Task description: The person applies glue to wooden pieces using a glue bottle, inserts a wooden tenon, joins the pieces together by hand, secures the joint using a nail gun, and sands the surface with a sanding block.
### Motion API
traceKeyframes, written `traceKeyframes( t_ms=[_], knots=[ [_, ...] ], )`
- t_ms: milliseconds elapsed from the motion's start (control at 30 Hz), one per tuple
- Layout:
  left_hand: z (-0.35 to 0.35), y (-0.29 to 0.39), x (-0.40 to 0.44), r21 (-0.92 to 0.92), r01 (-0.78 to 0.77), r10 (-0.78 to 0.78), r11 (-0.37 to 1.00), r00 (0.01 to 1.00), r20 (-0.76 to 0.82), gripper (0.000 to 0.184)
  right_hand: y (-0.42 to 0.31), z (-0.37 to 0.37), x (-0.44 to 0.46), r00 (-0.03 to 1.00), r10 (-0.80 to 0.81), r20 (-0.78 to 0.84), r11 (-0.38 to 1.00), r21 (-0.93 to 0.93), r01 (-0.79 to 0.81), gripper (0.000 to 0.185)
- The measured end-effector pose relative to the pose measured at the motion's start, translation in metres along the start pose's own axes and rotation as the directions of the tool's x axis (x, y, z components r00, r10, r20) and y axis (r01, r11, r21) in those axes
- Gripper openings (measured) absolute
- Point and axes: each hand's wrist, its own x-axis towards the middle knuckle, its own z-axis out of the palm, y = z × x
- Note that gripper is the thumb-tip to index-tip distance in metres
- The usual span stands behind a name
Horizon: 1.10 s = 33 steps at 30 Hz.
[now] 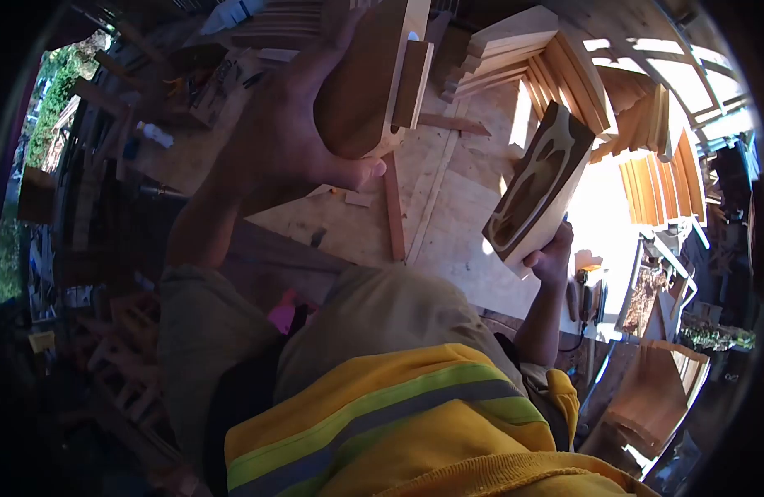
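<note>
My left hand (303, 137) is raised at the upper left, its fingers and thumb wrapped round a wooden piece (361, 95) with a narrow strip along its edge. My right hand (553, 253) grips the lower end of a wooden block (543, 190). That block is tilted, and its dark end face carries pale, glue-like streaks in a looping pattern. The two pieces are apart, both above the pale work surface (461, 195). Part of my right hand's fingers is hidden behind the block.
Stacked angled wooden pieces (514, 50) stand at the back right, with more upright pieces (664, 186) beyond. A reddish wooden strip (394, 207) lies on the surface. A power tool (592, 290) is at the right edge, and a white bottle (156, 134) at the left.
</note>
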Motion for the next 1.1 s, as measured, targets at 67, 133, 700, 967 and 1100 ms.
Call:
traceKeyframes(
  t_ms=[67,133,700,967,1100],
  knots=[
    [-0.002,-0.011,-0.009,-0.045,0.003,0.0,0.999,0.998,0.058,0.127,0.002,-0.02,-0.017,0.987,0.119,0.106,0.986,0.103,-0.13,0.097],
    [-0.007,-0.022,-0.015,-0.096,-0.024,0.033,0.995,0.995,0.097,0.127,0.018,-0.045,-0.032,0.959,0.098,0.265,0.979,0.148,-0.141,0.092],
    [0.005,-0.051,-0.019,-0.155,-0.241,0.286,0.958,0.828,0.482,0.126,0.052,-0.092,-0.055,0.703,0.473,0.532,0.754,0.168,-0.635,0.057],
    [0.011,-0.066,-0.02,0.023,-0.283,0.235,0.959,0.836,0.495,0.13,-0.006,-0.091,-0.049,0.572,0.521,0.633,0.522,0.294,-0.8,0.058],
    [0.016,-0.07,-0.019,0.21,-0.292,0.117,0.933,0.799,0.59,0.134,-0.036,-0.089,-0.044,0.381,0.711,0.591,0.256,0.287,-0.923,0.06]
  ],
)
